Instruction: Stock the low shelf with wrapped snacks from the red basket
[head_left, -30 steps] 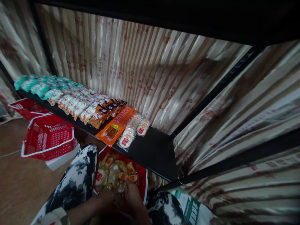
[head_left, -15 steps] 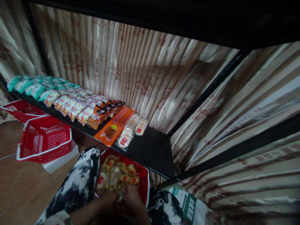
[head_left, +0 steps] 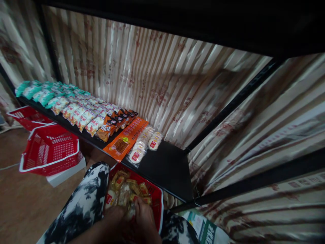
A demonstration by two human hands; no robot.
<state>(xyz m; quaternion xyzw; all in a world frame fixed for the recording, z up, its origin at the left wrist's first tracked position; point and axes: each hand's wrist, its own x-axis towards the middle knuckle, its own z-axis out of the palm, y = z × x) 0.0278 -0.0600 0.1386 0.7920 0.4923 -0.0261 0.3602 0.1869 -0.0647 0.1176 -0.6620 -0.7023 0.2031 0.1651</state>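
Note:
Both of my hands are close together low in a red shopping basket [head_left: 158,217] between my knees. It holds several clear-wrapped snacks, with tan biscuit packs [head_left: 119,181] and a round white wrapped cracker [head_left: 110,197] among them. My right hand [head_left: 145,211] has its fingers bent and closed around a pale wrapped cracker [head_left: 131,213], only partly showing. Beside it my left hand [head_left: 115,215] is curled, with its fingertips hidden and dark. On the black shelf [head_left: 165,166] above the basket, round white wrapped crackers [head_left: 137,154] stand in an overlapping row, with a shorter row [head_left: 154,140] alongside.
An orange snack packet [head_left: 120,145] lies left of the crackers. Farther left are rows of white-and-orange bags [head_left: 82,117] and teal bags [head_left: 43,93]. A red basket [head_left: 50,149] rests on a white box [head_left: 67,173] on the floor. A slanted black post [head_left: 228,112] bounds the shelf's right end.
My view has shifted slightly, so the shelf appears a little farther right and lower. My hands have moved slightly within the basket, still close together. The shelf rows look the same.

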